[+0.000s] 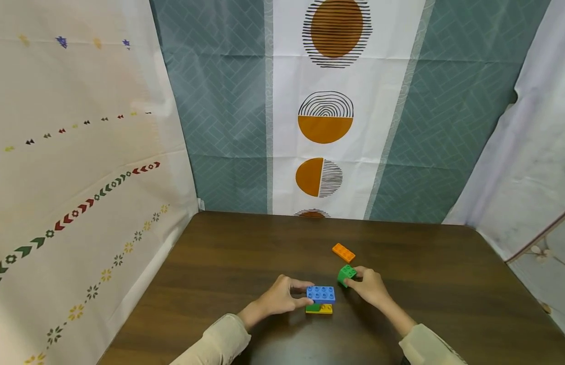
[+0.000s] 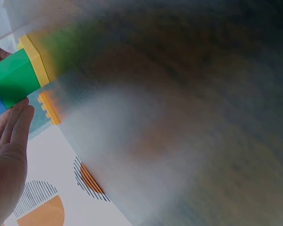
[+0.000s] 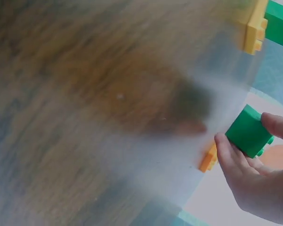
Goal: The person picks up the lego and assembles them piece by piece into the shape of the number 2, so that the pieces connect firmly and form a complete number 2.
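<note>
Between the thumb and fingers of my left hand (image 1: 282, 296) is a blue toy brick (image 1: 321, 294) with studs on top. Under it sits a green brick (image 2: 15, 79), which stands on a flat yellow brick (image 1: 326, 309) on the table; the left wrist view shows this stack from the side. To the right, my right hand (image 1: 371, 289) pinches another green brick (image 1: 346, 274), tilted and close over the table. The right wrist view shows studs on one face of this green brick (image 3: 247, 132), with thumb and fingers on opposite sides.
A thin orange brick (image 1: 343, 252) lies on the dark wooden table (image 1: 246, 243), beyond my right hand. Patterned cloth hangs (image 1: 227, 101) at the table's back edge, with more cloth (image 1: 81, 152) along the left and right sides.
</note>
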`<state>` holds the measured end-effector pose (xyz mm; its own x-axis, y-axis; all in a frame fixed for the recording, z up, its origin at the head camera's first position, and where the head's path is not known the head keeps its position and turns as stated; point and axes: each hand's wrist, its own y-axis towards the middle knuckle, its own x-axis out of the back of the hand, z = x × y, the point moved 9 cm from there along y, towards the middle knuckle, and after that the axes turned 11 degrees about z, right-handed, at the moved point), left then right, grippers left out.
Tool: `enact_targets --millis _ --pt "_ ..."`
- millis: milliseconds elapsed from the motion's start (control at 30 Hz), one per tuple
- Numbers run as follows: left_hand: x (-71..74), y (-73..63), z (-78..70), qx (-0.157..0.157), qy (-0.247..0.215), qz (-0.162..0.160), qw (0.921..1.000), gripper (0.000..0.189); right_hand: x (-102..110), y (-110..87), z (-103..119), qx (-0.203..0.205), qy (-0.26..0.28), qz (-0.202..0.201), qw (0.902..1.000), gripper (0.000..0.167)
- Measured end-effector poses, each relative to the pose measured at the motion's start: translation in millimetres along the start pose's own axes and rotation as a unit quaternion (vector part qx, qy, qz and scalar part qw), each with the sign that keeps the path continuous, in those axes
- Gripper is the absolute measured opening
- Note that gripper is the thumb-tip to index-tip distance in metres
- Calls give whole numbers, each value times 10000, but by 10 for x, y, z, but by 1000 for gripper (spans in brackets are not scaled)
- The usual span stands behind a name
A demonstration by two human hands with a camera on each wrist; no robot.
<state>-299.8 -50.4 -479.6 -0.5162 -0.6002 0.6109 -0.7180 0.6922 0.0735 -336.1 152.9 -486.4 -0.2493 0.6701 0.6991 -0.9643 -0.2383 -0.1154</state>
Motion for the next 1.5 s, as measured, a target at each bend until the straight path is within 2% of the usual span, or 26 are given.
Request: enact_targets --millis 200,433,633,767,933,1133,1500 --pt "-29 -3 -2 42 -144 12 9999 40 50 -86 93 -63 541 219 9983 40" --pt "-48 -30 32 12 -202 -81 9998 38 39 -180 311 474 894 577 9932 44" --pt "-53 -19 19 -68 -273 -63 9996 38 21 -286 511 1182 891 1047 9834 46" --pt "-52 -8 9 -101 -260 -47 9996 37 -16 -348 613 1503 834 1313 9763 45" --pt "-37 2 6 -106 -257 -65 9996 36 -74 -369 676 1708 678 1554 9706 44" --pt "-30 21 -3 -75 -261 -10 9996 36 -101 -359 692 1965 534 1634 9653 43" --pt "-39 -3 1 -100 -302 -95 9994 37 -139 -339 715 2071 550 1777 9605 42"
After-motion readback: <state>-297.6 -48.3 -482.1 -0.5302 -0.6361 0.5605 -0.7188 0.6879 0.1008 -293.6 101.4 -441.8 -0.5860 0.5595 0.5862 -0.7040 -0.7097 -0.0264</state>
